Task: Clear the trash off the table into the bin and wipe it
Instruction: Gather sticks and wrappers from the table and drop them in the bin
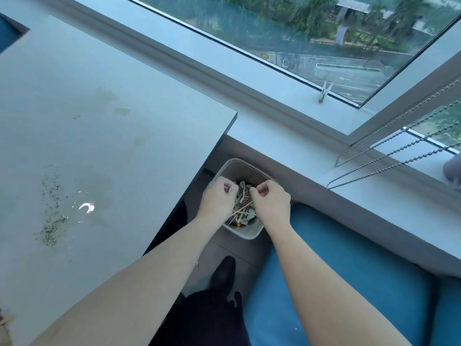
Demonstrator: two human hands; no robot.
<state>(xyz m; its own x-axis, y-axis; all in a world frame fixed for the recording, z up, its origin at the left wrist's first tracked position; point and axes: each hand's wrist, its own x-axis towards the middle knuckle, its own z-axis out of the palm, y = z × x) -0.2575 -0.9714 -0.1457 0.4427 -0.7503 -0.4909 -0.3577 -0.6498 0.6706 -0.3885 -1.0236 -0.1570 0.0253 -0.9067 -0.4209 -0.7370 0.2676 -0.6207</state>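
A small pale bin point(245, 236) stands on the floor between the table corner and a blue bench. It holds wooden sticks and paper scraps point(241, 211). My left hand point(219, 199) and my right hand point(272, 201) hover side by side just over the bin's opening, both with fingers curled tight towards the palms. What the fingers enclose is hidden. On the grey table point(119, 136) lie scattered green crumbs point(51, 222), a small white scrap point(87, 208) and faint greenish stains point(109, 101). More stick-like trash point(5, 319) shows at the table's near left edge.
The blue bench cushion point(336, 265) runs along the right under a white window sill point(311, 156). Bead chains of a blind point(389, 161) hang across the sill. A clothes peg point(324, 92) sits at the window frame. My dark shoe point(223, 273) is below the bin.
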